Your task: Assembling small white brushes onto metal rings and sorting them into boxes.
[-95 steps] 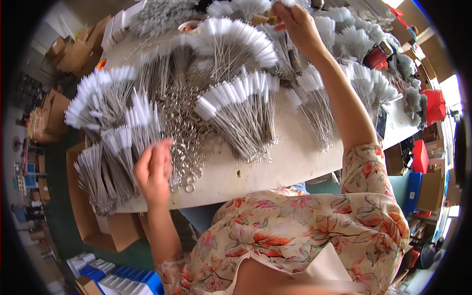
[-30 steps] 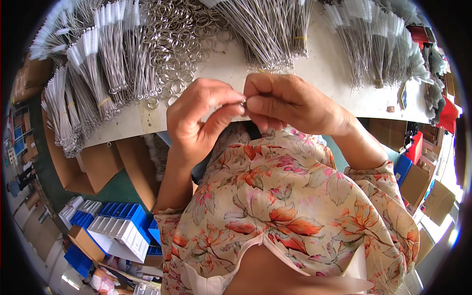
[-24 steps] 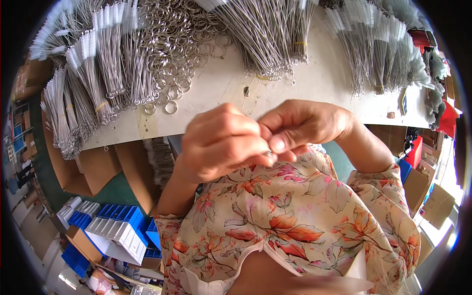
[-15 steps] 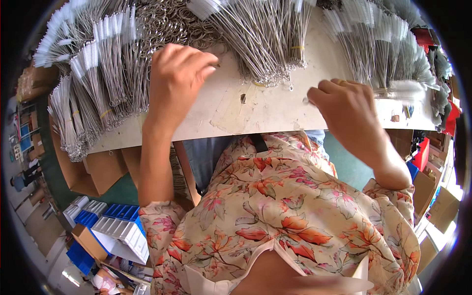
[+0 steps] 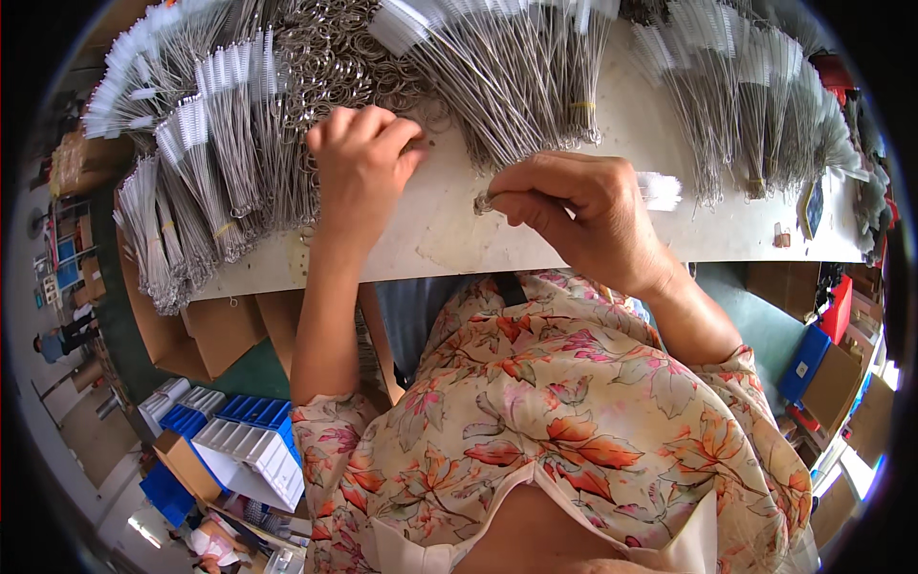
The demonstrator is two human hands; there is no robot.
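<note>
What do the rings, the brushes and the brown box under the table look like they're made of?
Rings: probably steel or plated metal, polished, given the silvery glints. Brush stems: likely metal wire, being thin, grey and shiny. Bristles: perhaps nylon or similar plastic, whitish and faintly translucent, but that's uncertain. Box: apparently cardboard, from its matte brown surface and thin flat panels.

The camera sits on the person's head, the left one of a pair, and looks down. The cream cloth shirt with orange and pink flowers (image 5: 550,411) is close, at the bottom middle. The bare left hand (image 5: 363,172) and bare right hand (image 5: 588,215) are near, above the middle. The flat white desk (image 5: 449,244) crosses the top half.
</note>
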